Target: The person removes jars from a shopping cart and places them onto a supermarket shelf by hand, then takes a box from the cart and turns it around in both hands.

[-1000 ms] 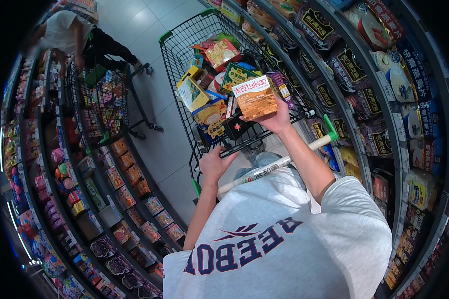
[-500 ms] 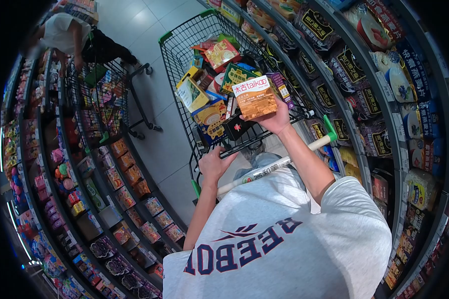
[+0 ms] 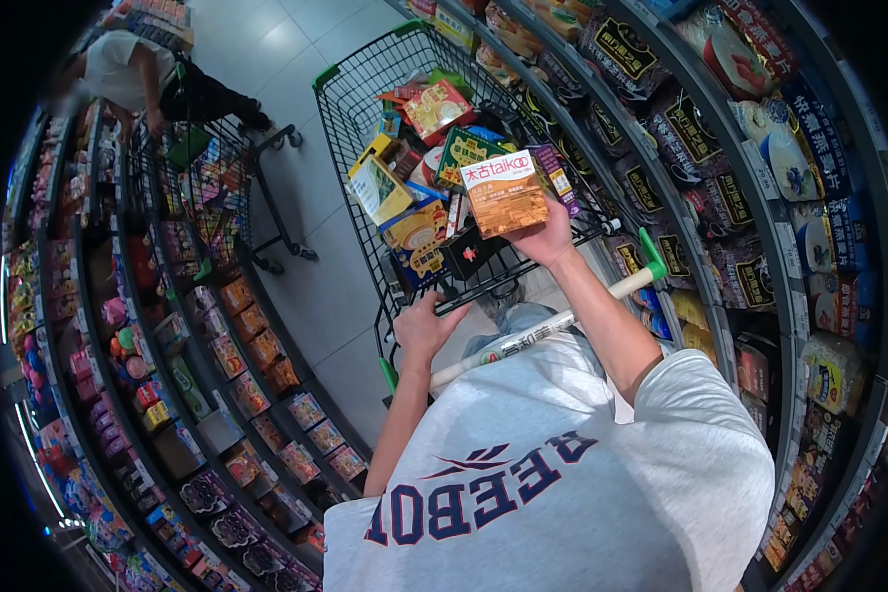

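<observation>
A white and orange-brown box (image 3: 504, 193) with "taikoo" lettering is held up in my right hand (image 3: 550, 240), its printed face toward me. My left hand (image 3: 426, 326) is closed on the near rim of the shopping cart (image 3: 350, 148), thumb pointing right. Inside the cart lie several packages, among them a red and yellow box (image 3: 437, 109), a green box (image 3: 467, 152), a blue and white box (image 3: 379, 189) and a black box (image 3: 472, 253). The cart's pale handle bar (image 3: 523, 341) runs in front of my body, under my right forearm.
Shelves of dark bags (image 3: 686, 136) and other packages rise on the right. Low shelves of snacks (image 3: 247, 386) line the left. At the upper left another person (image 3: 128, 67) in a white top leans beside a second cart (image 3: 207, 197). Pale floor tiles (image 3: 296, 59) run between.
The other person and the second cart have shifted slightly. Both my hands and the box stay almost where they were.
</observation>
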Tool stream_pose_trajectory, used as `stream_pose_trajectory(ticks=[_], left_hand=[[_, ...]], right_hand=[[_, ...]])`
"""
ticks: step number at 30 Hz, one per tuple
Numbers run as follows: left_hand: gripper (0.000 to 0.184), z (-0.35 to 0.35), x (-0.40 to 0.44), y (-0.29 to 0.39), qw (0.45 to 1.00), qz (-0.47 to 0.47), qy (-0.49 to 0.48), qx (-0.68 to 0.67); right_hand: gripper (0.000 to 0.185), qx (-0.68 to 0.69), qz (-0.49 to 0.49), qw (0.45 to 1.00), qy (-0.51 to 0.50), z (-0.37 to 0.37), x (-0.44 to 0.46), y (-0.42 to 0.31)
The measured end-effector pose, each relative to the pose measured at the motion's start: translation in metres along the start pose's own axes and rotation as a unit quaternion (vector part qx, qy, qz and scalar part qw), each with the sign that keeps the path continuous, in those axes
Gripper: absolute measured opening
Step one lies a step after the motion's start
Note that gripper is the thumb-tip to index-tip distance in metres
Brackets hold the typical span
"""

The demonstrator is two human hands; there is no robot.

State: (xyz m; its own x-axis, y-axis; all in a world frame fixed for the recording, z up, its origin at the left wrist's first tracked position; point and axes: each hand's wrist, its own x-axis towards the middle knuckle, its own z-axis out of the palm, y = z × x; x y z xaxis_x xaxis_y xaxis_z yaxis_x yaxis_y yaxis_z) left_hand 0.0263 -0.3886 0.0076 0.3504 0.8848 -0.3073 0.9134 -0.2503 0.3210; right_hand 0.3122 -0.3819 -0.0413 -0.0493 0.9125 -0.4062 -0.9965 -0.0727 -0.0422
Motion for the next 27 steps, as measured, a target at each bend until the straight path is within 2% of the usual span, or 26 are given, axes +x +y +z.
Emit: stream_pose_trajectory(ticks=[10, 19, 22, 27], left_hand=[[0.056, -0.002, 0.0, 0.001, 1.0, 0.002, -0.003, -0.008], [0.055, -0.001, 0.0, 0.001, 1.0, 0.014, 0.014, -0.005], [0.054, 0.001, -0.001, -0.001, 0.999, 0.022, 0.022, -0.007], [0.055, 0.0, -0.001, -0.001, 1.0, 0.016, 0.014, -0.013]], right_hand=[[0.054, -0.016, -0.016, 0.999, 0.047, 0.011, -0.005, 0.001], [0.053, -0.01, -0.017, 0.999, 0.034, 0.007, -0.002, 0.001], [0.052, -0.012, -0.016, 1.0, -0.007, 0.001, -0.001, 0.001], [0.051, -0.023, -0.023, 0.999, 0.005, 0.0, -0.001, 0.001]])
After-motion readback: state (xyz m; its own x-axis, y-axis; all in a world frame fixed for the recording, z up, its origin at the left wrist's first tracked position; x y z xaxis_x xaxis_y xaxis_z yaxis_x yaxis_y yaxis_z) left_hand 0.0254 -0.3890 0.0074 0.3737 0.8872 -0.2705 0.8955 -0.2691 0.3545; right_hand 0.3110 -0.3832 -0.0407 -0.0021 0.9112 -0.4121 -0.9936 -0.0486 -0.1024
